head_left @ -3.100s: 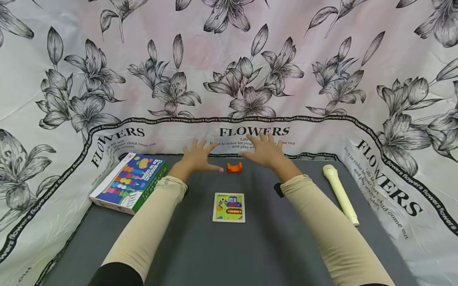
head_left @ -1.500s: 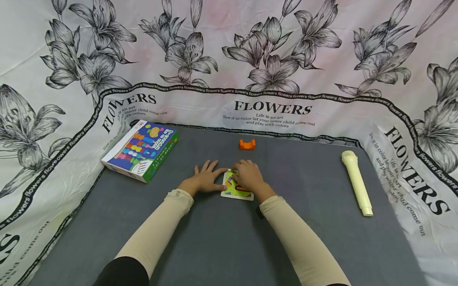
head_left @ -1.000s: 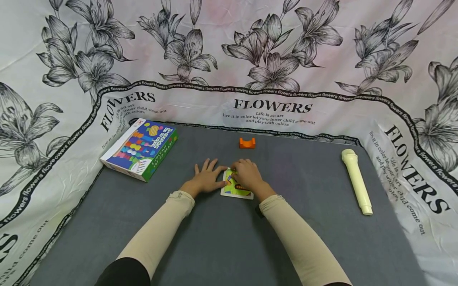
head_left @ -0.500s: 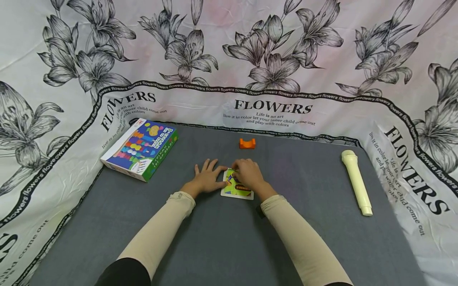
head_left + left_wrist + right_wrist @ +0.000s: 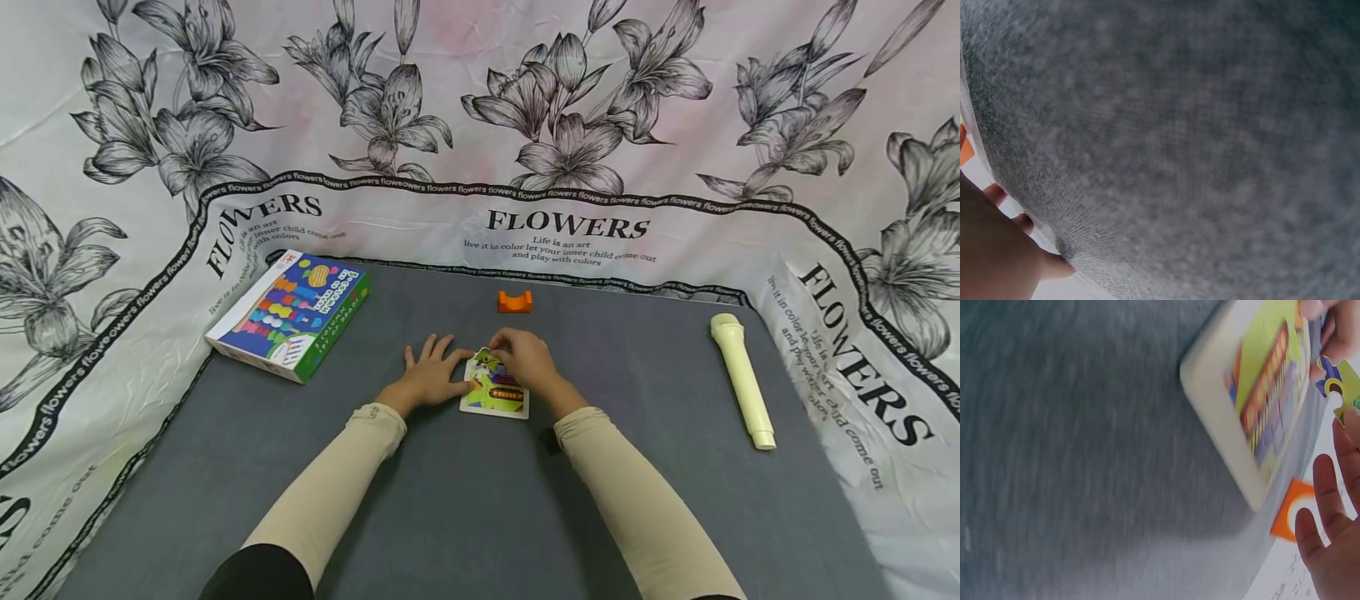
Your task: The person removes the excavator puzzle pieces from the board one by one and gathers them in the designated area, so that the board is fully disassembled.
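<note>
A small square jigsaw puzzle (image 5: 493,411) with a digger picture and a cream frame lies on the grey table. My left hand (image 5: 426,380) rests at its left side, fingers spread, thumb and index finger touching the edge. My right hand (image 5: 531,363) is over the puzzle's upper right. Seen from the right wrist, its thumb and index finger pinch a puzzle piece (image 5: 1352,378) in green, yellow and purple, lifted off the board, while the other fingers stay extended. In the left wrist view the left hand (image 5: 997,256) shows only partly, at the lower left corner.
Behind the puzzle stands an orange notched block (image 5: 514,302). A colourful game box (image 5: 288,312) lies at the back left, and a pale yellow tube (image 5: 742,379) lies on the right. Flower-printed cloth (image 5: 555,225) hangs behind the table (image 5: 465,508).
Both hands came down from spread above the table to the puzzle. The left thumb and index finger settled at its edge. The right hand has pulled one piece up out of the frame.
</note>
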Tool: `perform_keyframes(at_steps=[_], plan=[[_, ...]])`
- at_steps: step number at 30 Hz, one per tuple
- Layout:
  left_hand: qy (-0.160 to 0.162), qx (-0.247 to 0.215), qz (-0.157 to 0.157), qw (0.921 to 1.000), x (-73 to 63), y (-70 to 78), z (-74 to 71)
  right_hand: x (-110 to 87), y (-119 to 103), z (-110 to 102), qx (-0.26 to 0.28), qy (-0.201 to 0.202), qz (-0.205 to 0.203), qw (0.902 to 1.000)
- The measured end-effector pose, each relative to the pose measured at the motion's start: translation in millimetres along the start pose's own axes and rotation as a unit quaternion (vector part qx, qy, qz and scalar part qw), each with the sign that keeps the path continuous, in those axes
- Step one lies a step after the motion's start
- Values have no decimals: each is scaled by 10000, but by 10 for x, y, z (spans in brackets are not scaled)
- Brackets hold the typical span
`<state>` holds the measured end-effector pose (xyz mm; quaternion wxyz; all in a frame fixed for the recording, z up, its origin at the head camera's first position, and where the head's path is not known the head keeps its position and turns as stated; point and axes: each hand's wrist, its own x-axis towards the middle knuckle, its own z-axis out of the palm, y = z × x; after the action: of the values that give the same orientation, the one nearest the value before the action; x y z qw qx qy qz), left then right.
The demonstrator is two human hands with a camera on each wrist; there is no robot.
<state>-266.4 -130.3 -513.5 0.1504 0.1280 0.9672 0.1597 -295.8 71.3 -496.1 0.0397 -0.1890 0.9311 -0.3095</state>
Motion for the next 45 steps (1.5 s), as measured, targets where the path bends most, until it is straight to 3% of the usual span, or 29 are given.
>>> perform_keyframes(at_steps=[7, 15, 24, 39, 45], plan=[[109, -29, 52, 9999, 2, 7, 3, -81, 283, -288, -67, -103, 368, 9992], [20, -40, 37, 10000, -6, 13, 14, -203, 542, -544, -265, -548, 635, 9961], [41, -53, 37, 10000, -18, -18, 22, -203, 606, -507, -465, -751, 654, 9939], [33, -39, 65, 10000, 17, -22, 44, -229, 610, -496, -540, -738, 696, 9934], [61, -26, 61, 10000, 4, -21, 44, -174, 500, -405, -394, -629, 463, 9962]])
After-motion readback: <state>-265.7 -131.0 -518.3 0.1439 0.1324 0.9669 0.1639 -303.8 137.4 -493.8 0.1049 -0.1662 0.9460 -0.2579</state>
